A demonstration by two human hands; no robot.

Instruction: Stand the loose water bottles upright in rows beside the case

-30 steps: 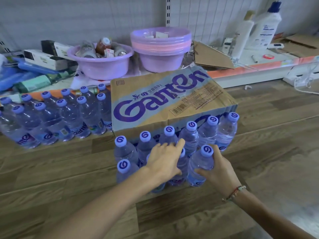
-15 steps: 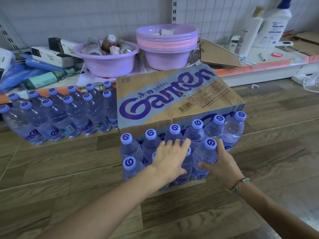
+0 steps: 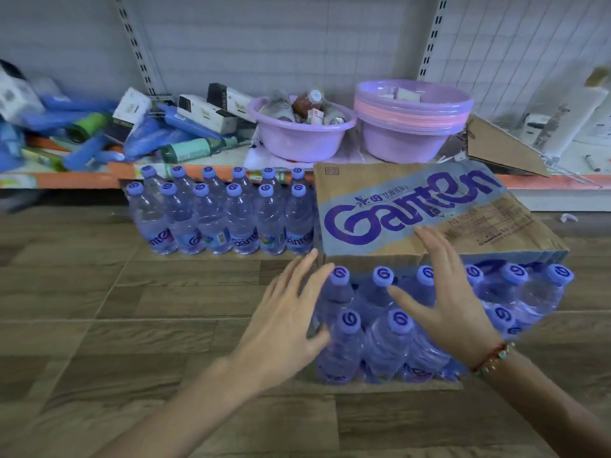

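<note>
Now, both hands (image 3: 284,328) splayed — bottles (image 3: 390,328) upright

The light was soft, even and cool, giving a violet-blue cast and almost no hard shadows; only faint shade lay under the shelf (image 3: 231,180) edge. Motion blur smeared both hands, the left hand (image 3: 284,325) and right hand (image 3: 449,302), and softened the bottles (image 3: 390,335) nearby. Wide-angle distortion bowed the shelf uprights (image 3: 135,44) and floor (image 3: 99,325) planks toward the edges, where clutter looked smudged.
</note>
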